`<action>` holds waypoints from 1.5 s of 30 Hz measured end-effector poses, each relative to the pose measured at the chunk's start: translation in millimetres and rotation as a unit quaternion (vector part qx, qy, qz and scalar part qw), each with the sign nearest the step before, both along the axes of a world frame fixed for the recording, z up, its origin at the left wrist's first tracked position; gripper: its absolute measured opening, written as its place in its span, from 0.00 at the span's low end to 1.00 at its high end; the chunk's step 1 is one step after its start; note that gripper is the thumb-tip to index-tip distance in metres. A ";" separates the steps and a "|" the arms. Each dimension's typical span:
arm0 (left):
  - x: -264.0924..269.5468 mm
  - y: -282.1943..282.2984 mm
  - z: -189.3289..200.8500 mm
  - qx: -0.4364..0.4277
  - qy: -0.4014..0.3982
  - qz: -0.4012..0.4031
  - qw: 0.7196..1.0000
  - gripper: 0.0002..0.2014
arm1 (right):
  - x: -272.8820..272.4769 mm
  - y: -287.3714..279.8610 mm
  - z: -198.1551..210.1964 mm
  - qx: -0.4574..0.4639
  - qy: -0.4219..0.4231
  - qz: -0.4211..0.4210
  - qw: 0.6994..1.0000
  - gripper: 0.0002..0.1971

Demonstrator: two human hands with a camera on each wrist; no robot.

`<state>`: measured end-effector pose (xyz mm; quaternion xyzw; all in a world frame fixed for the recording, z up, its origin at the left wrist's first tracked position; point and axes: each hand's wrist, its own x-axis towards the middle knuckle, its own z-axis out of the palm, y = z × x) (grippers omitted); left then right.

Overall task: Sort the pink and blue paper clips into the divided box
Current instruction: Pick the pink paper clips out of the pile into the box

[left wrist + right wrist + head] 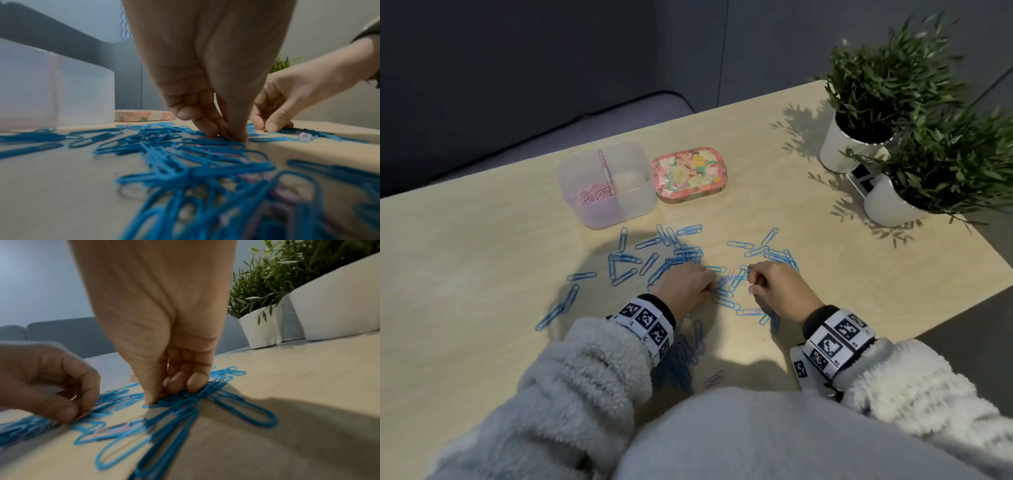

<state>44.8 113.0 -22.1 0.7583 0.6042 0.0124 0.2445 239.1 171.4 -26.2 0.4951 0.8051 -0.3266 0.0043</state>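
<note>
Blue paper clips [626, 265] lie scattered over the wooden table [482, 260], with a few pink paper clips [715, 378] mixed in. The clear divided box [633, 205] stands behind them; its left compartment holds pink clips [593, 196]. My left hand [710, 291] is down in the pile, thumb and fingers pinching a pink paper clip [87, 412]. Beside it, my right hand [751, 282] pinches a bundle of blue clips [180, 402] against the table. Both fingertip pairs [228, 136] [160, 397] touch the tabletop.
A floral tin [688, 174] sits right of the box. Two potted plants in white pots [839, 147] [890, 202] stand at the far right. A dense heap of blue clips [681, 356] lies under my left wrist. The table's right edge [962, 308] is close.
</note>
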 end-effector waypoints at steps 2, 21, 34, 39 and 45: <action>-1.9 -1.2 -2.0 0.005 -0.008 0.003 1.000 0.09 | 1.4 4.0 0.3 -0.037 0.013 -0.024 0.999 0.11; 17.9 41.6 13.7 -0.156 -0.222 0.233 0.934 0.14 | 11.5 -11.6 10.2 -0.161 0.260 -0.185 0.934 0.17; 32.1 31.6 0.7 -0.074 -0.084 0.141 0.984 0.07 | 12.9 -17.4 0.9 -0.031 -0.034 0.083 0.996 0.08; 28.5 28.0 3.2 -0.063 -0.134 0.140 0.979 0.05 | 19.2 -7.7 5.9 -0.020 0.078 -0.017 0.997 0.15; 0.9 22.3 11.8 -0.079 -0.340 0.246 0.904 0.09 | 23.0 16.4 3.5 -0.115 0.221 -0.178 0.952 0.11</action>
